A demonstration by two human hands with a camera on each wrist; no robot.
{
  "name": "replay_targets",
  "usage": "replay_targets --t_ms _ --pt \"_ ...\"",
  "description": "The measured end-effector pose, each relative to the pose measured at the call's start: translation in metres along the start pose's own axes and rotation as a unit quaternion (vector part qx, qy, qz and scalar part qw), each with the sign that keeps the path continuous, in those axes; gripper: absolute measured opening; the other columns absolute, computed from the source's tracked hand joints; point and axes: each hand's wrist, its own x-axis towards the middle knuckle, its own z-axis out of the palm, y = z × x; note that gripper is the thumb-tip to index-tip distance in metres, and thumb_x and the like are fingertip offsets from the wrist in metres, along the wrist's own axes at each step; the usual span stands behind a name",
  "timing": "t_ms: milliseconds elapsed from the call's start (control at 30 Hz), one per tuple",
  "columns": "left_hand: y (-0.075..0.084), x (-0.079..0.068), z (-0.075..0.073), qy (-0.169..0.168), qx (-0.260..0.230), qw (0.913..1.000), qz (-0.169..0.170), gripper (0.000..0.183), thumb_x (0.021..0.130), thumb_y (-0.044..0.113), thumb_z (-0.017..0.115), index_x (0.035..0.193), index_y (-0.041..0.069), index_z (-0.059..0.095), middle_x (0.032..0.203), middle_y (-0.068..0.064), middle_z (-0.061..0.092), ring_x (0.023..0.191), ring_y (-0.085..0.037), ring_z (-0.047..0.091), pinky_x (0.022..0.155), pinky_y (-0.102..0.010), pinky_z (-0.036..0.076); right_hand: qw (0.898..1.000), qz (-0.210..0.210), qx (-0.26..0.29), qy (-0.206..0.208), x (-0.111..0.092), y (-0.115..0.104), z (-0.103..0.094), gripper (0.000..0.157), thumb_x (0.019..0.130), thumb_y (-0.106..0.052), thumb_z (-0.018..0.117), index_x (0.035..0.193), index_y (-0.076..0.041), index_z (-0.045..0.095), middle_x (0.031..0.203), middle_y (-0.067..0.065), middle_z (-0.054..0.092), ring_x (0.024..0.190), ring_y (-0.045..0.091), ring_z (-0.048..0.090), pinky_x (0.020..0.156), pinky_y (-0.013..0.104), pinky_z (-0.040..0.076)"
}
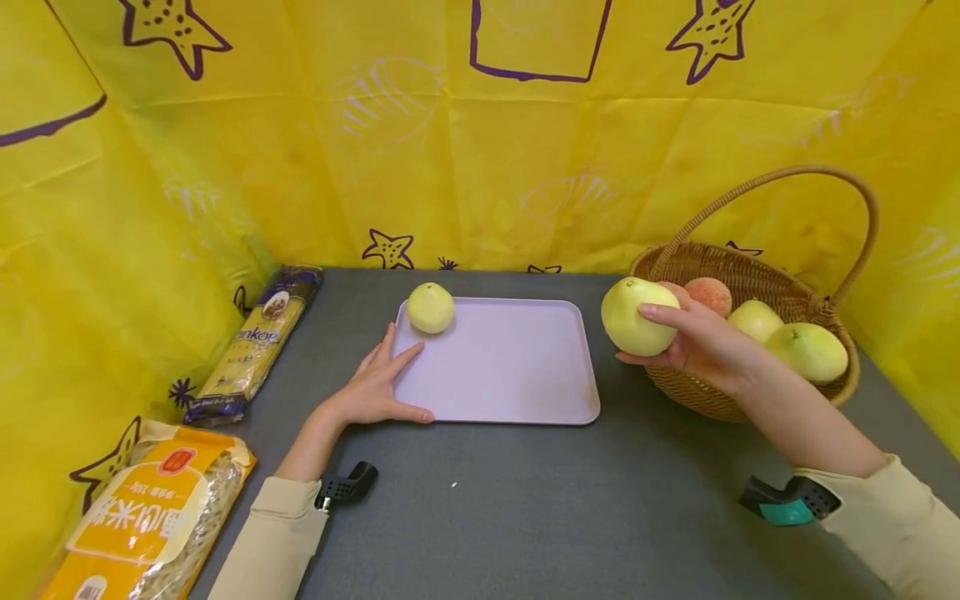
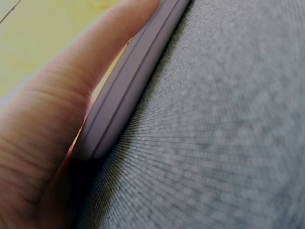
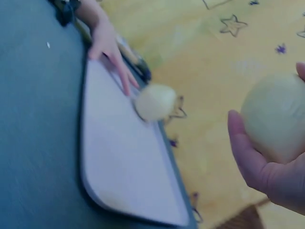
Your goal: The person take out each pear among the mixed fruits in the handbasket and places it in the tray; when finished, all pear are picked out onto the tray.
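Observation:
In the head view my right hand [image 1: 701, 342] grips a pale yellow-green round fruit [image 1: 636, 321], thumb across its front, raised in front of the wicker basket's left side. The right wrist view shows the same fruit [image 3: 279, 117] cupped in the fingers. With fingers spread, my left hand [image 1: 378, 387] rests at the left end of a lilac tray [image 1: 502, 367], thumb along its near edge. The left wrist view has the thumb [image 2: 62, 90] against the tray's rim [image 2: 126, 90]. Another yellow-green fruit [image 1: 431, 308] sits on the tray's far left corner.
The wicker basket [image 1: 697, 400] with a tall handle stands at the right, holding a peach [image 1: 708, 297] and yellow-green fruits [image 1: 808, 352]. Along the left lie a blue-and-yellow packet [image 1: 258, 342] and an orange-and-clear bag [image 1: 153, 508]. Yellow patterned cloth [image 1: 465, 167] hangs behind.

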Motion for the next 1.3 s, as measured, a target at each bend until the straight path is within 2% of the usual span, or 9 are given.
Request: replay_targets --t_ms 67,200,333,567,700,833,933,1033,1300 --pt "-0.001 0.000 0.000 0.001 0.000 1.0000 0.000 0.113 0.067 0.059 0.082 0.155 0.015 0.027 0.159 -0.018 -0.021 0.143 -0.050 -0.003 0.109 -0.068 0.006 0.999 0.009 0.031 0.003 0.005 0.006 0.008 0.032 0.102 -0.013 0.049 0.132 -0.011 0.039 0.122 0.006 0.058 0.103 0.023 0.065 0.087 0.046 0.053" --pt "-0.001 -0.001 -0.001 0.001 -0.002 1.0000 0.001 0.113 0.067 0.059 0.082 0.155 0.015 0.027 0.159 -0.018 -0.021 0.143 -0.050 -0.003 0.109 -0.068 0.006 0.997 0.023 0.075 -0.005 0.018 0.023 0.017 0.025 0.101 -0.017 0.052 0.125 -0.011 0.051 0.115 0.008 0.063 0.105 0.025 0.065 0.087 0.044 0.053" --pt "-0.001 -0.001 0.000 0.004 -0.002 1.0000 0.006 0.113 0.067 0.059 0.083 0.155 0.014 0.028 0.159 -0.019 -0.020 0.143 -0.050 -0.002 0.109 -0.068 0.007 0.994 0.032 0.108 -0.007 0.031 0.039 0.021 0.028 0.099 -0.018 0.057 0.125 -0.011 0.049 0.114 0.010 0.062 0.106 0.027 0.064 0.089 0.043 0.053" --pt "0.000 0.000 0.001 0.007 0.008 0.9999 0.010 0.113 0.066 0.059 0.082 0.155 0.014 0.028 0.159 -0.020 -0.019 0.143 -0.050 -0.001 0.109 -0.067 0.007 0.993 0.036 0.114 0.015 0.054 0.062 0.027 0.037 0.092 -0.003 0.065 0.125 -0.012 0.049 0.115 0.010 0.057 0.105 0.027 0.063 0.095 0.045 0.048" --pt "0.000 0.000 0.001 0.008 0.010 0.9999 0.010 0.113 0.066 0.060 0.082 0.155 0.014 0.028 0.159 -0.021 -0.019 0.142 -0.051 -0.001 0.110 -0.067 0.006 0.993 0.040 0.111 0.025 0.065 0.071 0.030 0.040 0.090 0.000 0.065 0.125 -0.012 0.048 0.115 0.009 0.056 0.104 0.028 0.063 0.101 0.049 0.042" --pt "-0.001 0.000 0.001 0.008 0.011 0.9999 0.008 0.113 0.066 0.060 0.082 0.155 0.015 0.028 0.159 -0.021 -0.019 0.142 -0.051 -0.001 0.110 -0.066 0.006 0.994 0.044 0.091 0.051 0.075 0.079 0.033 0.041 0.090 -0.002 0.065 0.125 -0.012 0.046 0.113 0.006 0.056 0.102 0.024 0.062 0.105 0.048 0.038" --pt "-0.002 -0.001 0.001 0.008 0.011 0.9999 0.005 0.113 0.066 0.060 0.082 0.155 0.015 0.028 0.159 -0.021 -0.019 0.142 -0.051 -0.001 0.109 -0.067 0.007 0.994 0.047 0.059 0.081 0.083 0.085 0.035 0.039 0.090 -0.005 0.065 0.124 -0.012 0.047 0.109 0.002 0.058 0.100 0.019 0.058 0.100 0.038 0.043" --pt "-0.002 -0.001 0.001 0.007 0.009 0.9999 0.003 0.113 0.066 0.060 0.082 0.155 0.015 0.028 0.159 -0.020 -0.019 0.143 -0.051 -0.001 0.109 -0.068 0.007 0.993 0.045 0.020 0.106 0.091 0.092 0.037 0.039 0.089 -0.005 0.064 0.125 -0.010 0.048 0.107 0.000 0.057 0.099 0.016 0.053 0.092 0.031 0.041" --pt "-0.001 0.000 0.001 0.009 0.011 0.9999 0.007 0.113 0.066 0.060 0.082 0.155 0.015 0.029 0.159 -0.021 -0.019 0.142 -0.051 -0.001 0.109 -0.067 0.007 0.986 0.031 -0.044 0.158 0.113 0.104 0.045 0.053 0.085 -0.007 0.069 0.132 0.000 0.045 0.112 0.004 0.055 0.100 0.018 0.051 0.093 0.030 0.039"
